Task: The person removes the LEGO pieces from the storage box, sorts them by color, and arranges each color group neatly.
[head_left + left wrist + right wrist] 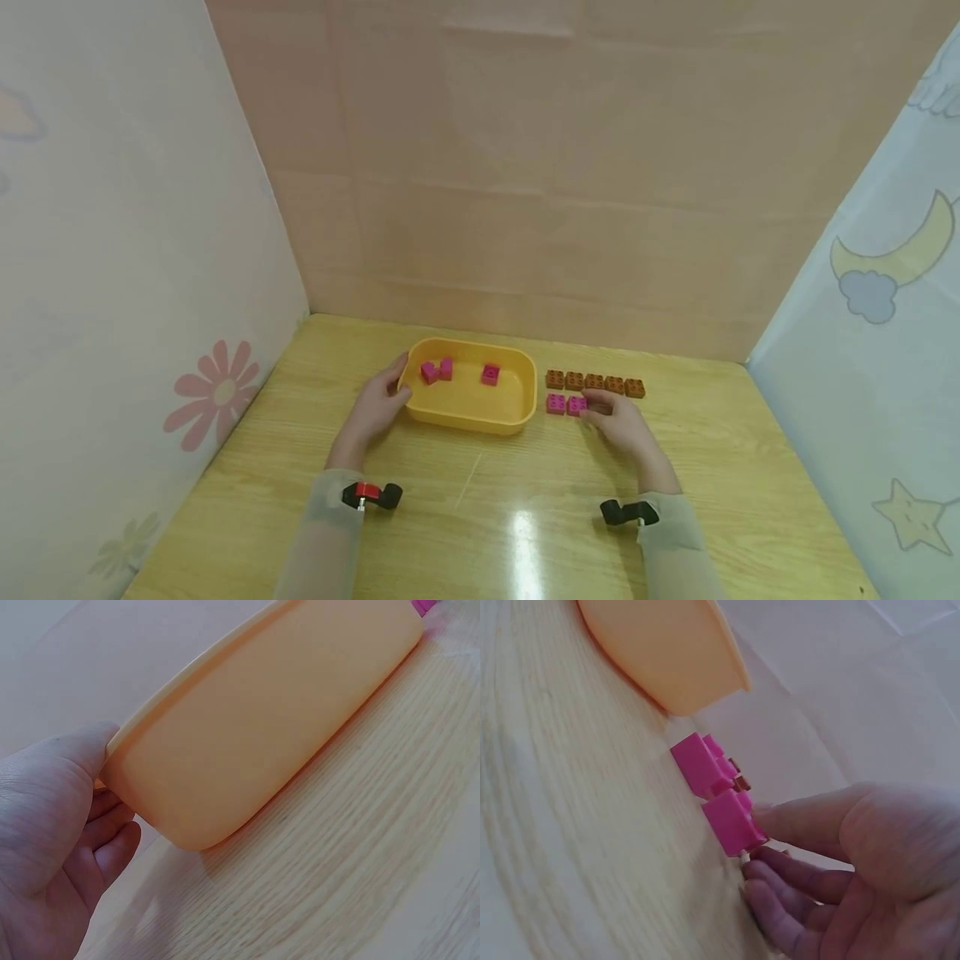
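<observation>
A yellow plastic tray (471, 417) lies on the table, holding three pink toy bricks, one of them a brick (490, 374) toward its right. My left hand (378, 404) grips the tray's left end; in the left wrist view the thumb (90, 746) is at the rim and the fingers are beneath it. Two pink bricks sit in a row right of the tray. The left one (555, 404) stands free, while my right hand (618, 421) pinches the right brick (731, 823) at its right end. The fingertips partly hide that end.
Behind the pink row runs a row of several brown bricks (574, 381), close to my right fingers. The wooden table (465, 517) meets a plain back wall (525, 208), with patterned sheets at left (135, 250) and right (862, 375).
</observation>
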### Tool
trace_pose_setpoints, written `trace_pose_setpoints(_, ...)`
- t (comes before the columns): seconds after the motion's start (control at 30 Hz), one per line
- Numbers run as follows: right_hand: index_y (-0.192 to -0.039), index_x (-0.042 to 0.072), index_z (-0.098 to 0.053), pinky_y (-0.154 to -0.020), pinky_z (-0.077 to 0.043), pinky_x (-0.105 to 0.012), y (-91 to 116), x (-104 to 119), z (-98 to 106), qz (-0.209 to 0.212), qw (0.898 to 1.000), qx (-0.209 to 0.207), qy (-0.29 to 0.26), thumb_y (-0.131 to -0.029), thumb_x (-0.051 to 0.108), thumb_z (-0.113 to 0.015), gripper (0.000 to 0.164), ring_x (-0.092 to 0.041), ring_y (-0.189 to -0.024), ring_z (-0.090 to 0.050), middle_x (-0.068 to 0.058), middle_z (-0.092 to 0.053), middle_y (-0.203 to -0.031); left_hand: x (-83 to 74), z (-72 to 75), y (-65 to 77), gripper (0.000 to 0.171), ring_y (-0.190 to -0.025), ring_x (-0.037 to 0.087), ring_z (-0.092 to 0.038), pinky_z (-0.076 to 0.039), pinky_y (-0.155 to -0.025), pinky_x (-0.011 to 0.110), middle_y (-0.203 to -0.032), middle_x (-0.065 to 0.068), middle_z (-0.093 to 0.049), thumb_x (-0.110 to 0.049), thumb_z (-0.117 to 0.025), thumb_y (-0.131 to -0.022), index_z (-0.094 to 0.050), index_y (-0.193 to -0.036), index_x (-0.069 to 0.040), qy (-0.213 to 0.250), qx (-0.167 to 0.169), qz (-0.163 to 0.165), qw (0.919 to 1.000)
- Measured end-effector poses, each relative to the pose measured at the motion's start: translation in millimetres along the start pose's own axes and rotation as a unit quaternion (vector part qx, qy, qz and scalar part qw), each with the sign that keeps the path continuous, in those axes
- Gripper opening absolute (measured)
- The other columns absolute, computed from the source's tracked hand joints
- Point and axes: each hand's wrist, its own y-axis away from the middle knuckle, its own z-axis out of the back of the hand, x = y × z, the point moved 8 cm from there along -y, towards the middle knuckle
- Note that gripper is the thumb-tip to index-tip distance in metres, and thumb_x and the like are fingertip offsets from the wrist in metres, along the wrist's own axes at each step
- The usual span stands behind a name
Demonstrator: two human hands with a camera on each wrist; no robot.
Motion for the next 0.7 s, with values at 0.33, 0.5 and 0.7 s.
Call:
trace_pose_setpoints(0.33,-0.15,0.005,-0.061,-0.105,-0.054,-0.058,5.1,56.2,10.4,0.063,0.997,-0.046,-0.006,-0.109,0.022,-0.066,0.045,-0.039,-0.128,-0.062,-0.02,-0.065,-0.143,-3.7,-0.9,1.9,0.067,-0.159,0.031,-0.03,-0.027,-0.128,0.047,-0.171,0.012,-0.034,-0.001,-0.06,-0.102,-0.036,-0.165,-0.001,-0.002,0.001,-0.014,0.9999)
trace_pose_setpoints(0.5,-0.146,0.002,-0.064,-0.106,-0.056,-0.049,-3.7,95.0,-16.1,0.1,0.993,-0.003,-0.066,-0.106,0.019,-0.07,0.044,-0.035,-0.127,-0.065,-0.021,-0.066,-0.142,-7.6,-2.0,2.8,0.067,-0.159,0.033,-0.029,-0.027,-0.128,0.048,-0.172,0.014,-0.033,0.0,-0.059,-0.102,-0.036,-0.165,0.0,0.005,0.002,-0.017,0.9998)
trace_pose_setpoints(0.7,-0.149,0.001,-0.061,-0.101,-0.059,-0.044,-19.4,122.1,-53.1,0.104,0.989,0.045,-0.098,-0.105,0.016,-0.07,0.047,-0.035,-0.129,-0.064,-0.021,-0.063,-0.147,-5.4,-1.4,2.2,0.067,-0.159,0.034,-0.028,-0.025,-0.129,0.05,-0.172,0.015,-0.032,-0.002,-0.058,-0.104,-0.034,-0.166,-0.001,-0.007,0.003,-0.005,1.0)
